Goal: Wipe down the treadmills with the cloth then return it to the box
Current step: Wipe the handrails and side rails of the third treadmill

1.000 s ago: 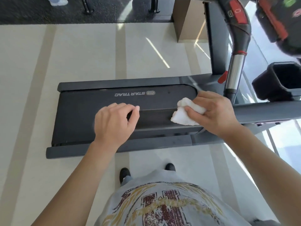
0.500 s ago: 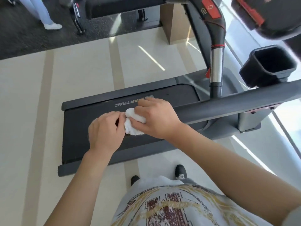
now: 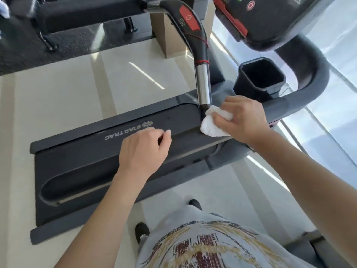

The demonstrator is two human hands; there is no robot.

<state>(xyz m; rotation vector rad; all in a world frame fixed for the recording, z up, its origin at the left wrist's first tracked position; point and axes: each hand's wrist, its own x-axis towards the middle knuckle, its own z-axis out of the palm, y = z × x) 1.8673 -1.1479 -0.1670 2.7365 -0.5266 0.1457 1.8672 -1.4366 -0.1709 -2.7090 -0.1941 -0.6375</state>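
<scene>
Treadmill (image 3: 81,171) below; right hand (image 3: 243,118) fingers grip cloth (image 3: 210,128); left hand (image 3: 143,149) fingers curl loosely, empty.

Right hand (image 3: 244,120) clenched round cloth (image 3: 211,127); left hand (image 3: 144,151) loosely curled, holding nothing.

**Count, head view**

- Hands: 2. Left hand (image 3: 144,149) and right hand (image 3: 244,118).
- Cloths: 1, white cloth (image 3: 212,124), in the right hand.
- Treadmills: 1 seen w/ deck, the treadmill (image 3: 87,167) w/ STAR TRAC print; a 2nd machine at top is too cut off to tell what kind.
- Handlebars w/ chrome section: 1, handlebar (image 3: 202,84).
- Cup holders: 1, black cup holder (image 3: 260,78).
- Consoles: 1, console (image 3: 270,20), partly cropped.
- Shoes: 2 dark, shoe (image 3: 142,232) and second shoe (image 3: 195,204).
- Printed shirts: 1, shirt (image 3: 202,246).
</scene>
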